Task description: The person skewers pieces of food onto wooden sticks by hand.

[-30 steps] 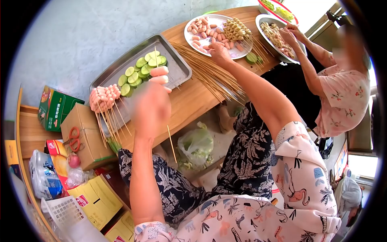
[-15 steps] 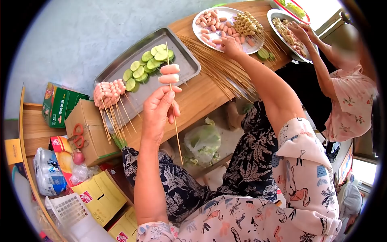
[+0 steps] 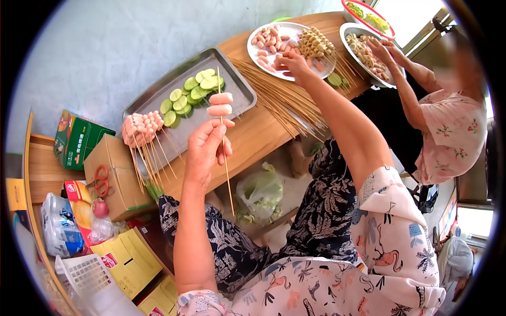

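Note:
My left hand [image 3: 205,145] is closed around a wooden skewer [image 3: 228,181] held upright over the table edge. Two small pink sausages [image 3: 220,110] are threaded near its upper end, just above my fingers. My right hand [image 3: 293,66] reaches over the near rim of a white plate [image 3: 287,78], fingers apart, nothing visible between them. Loose sausages [image 3: 271,38] lie on that plate, beside a pile of skewered tan folded pieces [image 3: 315,42]. A metal tray [image 3: 158,95] holds skewered green slices [image 3: 196,89] and finished-looking pink sausage skewers [image 3: 141,126].
Bare skewers [image 3: 279,95] lie spread across the wooden table [image 3: 237,137]. At right, another person's hands work over a metal bowl [image 3: 363,50]. A cardboard box [image 3: 113,176] with orange scissors [image 3: 101,180] stands at left. A plastic bag [image 3: 261,189] of green scraps sits below.
My right hand has shifted slightly left over the plate and its fingers have spread. My left hand still holds the skewer with two sausages. The whole view has moved a little.

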### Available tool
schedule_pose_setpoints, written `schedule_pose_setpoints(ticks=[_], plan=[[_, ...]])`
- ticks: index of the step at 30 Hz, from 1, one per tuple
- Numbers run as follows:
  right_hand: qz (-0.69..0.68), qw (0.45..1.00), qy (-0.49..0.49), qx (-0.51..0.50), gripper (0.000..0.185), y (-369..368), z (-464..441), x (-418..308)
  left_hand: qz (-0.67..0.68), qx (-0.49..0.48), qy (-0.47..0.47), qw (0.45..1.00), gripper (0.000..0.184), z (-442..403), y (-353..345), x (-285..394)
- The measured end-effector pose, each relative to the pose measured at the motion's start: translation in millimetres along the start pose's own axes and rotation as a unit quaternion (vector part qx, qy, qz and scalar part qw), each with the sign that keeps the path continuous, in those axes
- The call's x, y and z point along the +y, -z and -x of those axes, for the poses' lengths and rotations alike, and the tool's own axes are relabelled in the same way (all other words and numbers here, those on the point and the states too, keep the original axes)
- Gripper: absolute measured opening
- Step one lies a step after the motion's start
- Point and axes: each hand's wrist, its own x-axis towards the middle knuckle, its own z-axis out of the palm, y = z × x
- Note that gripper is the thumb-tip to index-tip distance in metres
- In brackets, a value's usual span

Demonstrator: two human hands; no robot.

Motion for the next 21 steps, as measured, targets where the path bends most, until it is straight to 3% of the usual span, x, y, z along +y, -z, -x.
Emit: schedule_pose_setpoints(ticks=[3,5,11,16,21], plan=[[-0.255,0.958,-0.018,-0.13,0.016,-22.2,23.3,-27.9,0.008,-0.007,-0.085,0.996,0.023,2.8,-1.9,4.5],[-0.329,0.925,0.018,-0.188,0.017,-38.9,51.4,-45.9,0.017,-0.038,0.015,0.999,0.022,3.3,0.6,2.1],[-0.443,0.875,-0.011,-0.193,0.025,-69.3,118.3,-58.8,0.023,-0.043,0.006,0.999,0.02,8.2,-0.9,0.9],[-0.433,0.881,0.026,-0.191,0.032,-81.2,133.0,-49.5,-0.004,-0.069,0.022,0.997,0.025,12.1,1.2,1.9],[-0.434,0.87,0.039,-0.232,0.026,-89.1,130.9,-55.5,-0.007,-0.098,0.03,0.995,0.025,10.9,2.1,1.7]])
